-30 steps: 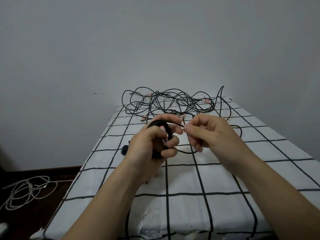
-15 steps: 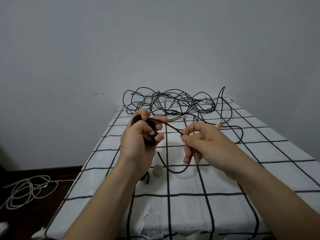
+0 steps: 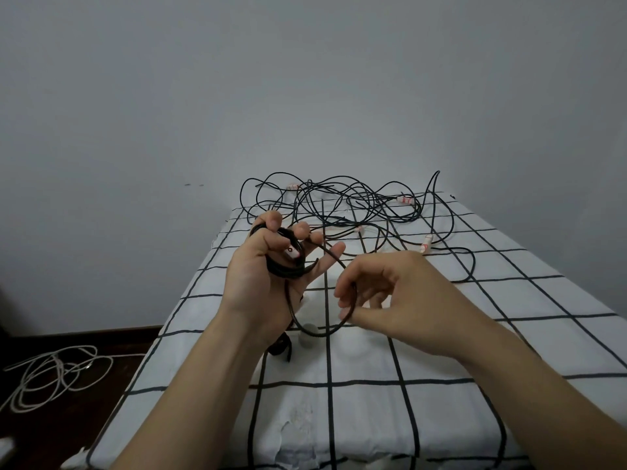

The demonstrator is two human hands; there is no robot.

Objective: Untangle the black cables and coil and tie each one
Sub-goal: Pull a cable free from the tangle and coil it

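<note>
My left grip clutches the coil; my right grip pinches its loop, tangle beyond both.

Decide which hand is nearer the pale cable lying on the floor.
Left. The left hand is over the left side of the bed, right of the pale cable; the right hand is farther right, over the bed's middle.

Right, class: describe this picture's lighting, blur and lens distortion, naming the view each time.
Head view: dim, flat light, the floor at left nearly black. Head view: the right hand is slightly smeared at its fingertips, the cable tangle sharp. Head view: the grey wall darkens toward its corners.
</note>
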